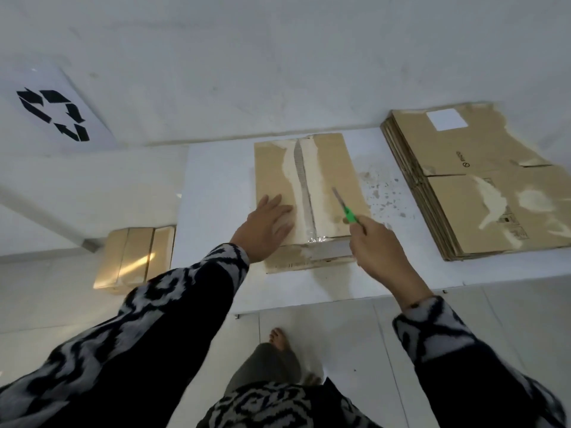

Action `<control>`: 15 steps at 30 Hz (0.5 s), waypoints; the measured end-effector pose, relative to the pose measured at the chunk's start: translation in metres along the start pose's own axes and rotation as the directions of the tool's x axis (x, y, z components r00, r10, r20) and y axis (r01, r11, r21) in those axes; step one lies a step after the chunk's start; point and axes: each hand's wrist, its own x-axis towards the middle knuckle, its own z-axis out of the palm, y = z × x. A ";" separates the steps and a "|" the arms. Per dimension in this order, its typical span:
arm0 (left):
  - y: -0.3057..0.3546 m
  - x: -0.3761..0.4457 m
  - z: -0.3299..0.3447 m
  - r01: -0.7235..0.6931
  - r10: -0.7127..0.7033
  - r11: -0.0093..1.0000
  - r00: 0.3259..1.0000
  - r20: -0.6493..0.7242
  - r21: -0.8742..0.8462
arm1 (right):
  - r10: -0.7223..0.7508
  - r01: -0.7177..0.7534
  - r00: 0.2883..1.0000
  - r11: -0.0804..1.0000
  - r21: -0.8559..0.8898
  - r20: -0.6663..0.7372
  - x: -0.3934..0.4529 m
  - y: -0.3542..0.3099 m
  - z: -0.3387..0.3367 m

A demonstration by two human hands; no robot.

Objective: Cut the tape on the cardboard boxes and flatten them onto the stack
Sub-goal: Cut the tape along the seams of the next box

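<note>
A taped cardboard box [327, 168] stands in the middle of a white table [216, 186], a strip of clear tape [301, 180] running down its top seam. My left hand [265, 227] presses flat on the box's top left of the seam. My right hand [380, 251] grips a green-handled cutter [347, 211] whose blade hovers over the box's right half, pointing up and left, just right of the tape. A stack of flattened boxes [482, 186] lies on the table's right side.
Another closed cardboard box [136, 257] sits on the tiled floor left of the table. A white sheet with a black recycling symbol [52, 114] hangs on the wall at left. My bare foot [279, 338] stands by the table's front edge.
</note>
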 end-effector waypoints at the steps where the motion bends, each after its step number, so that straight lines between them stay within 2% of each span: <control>1: -0.004 -0.007 -0.002 -0.020 0.017 0.999 0.999 0.047 0.048 | 0.004 -0.003 1.000 0.999 0.045 -0.020 0.007 0.003 0.005; 4: -0.011 -0.022 -0.007 -0.050 0.026 0.983 0.990 0.136 0.176 | 0.012 -0.011 1.000 0.988 0.156 -0.001 0.021 0.014 0.018; 7: -0.010 -0.022 -0.012 -0.079 0.044 0.962 0.989 0.140 0.259 | 0.029 -0.028 1.000 0.982 0.188 -0.001 0.029 0.023 0.020; 10: -0.004 -0.021 -0.015 -0.092 0.037 0.942 0.984 0.174 0.322 | 0.098 -0.101 0.995 0.937 0.334 0.025 0.035 0.030 0.018; 15: 0.008 -0.019 -0.012 -0.088 0.015 0.884 0.987 0.160 0.458 | 0.139 -0.160 0.987 0.906 0.393 0.080 0.043 0.029 0.017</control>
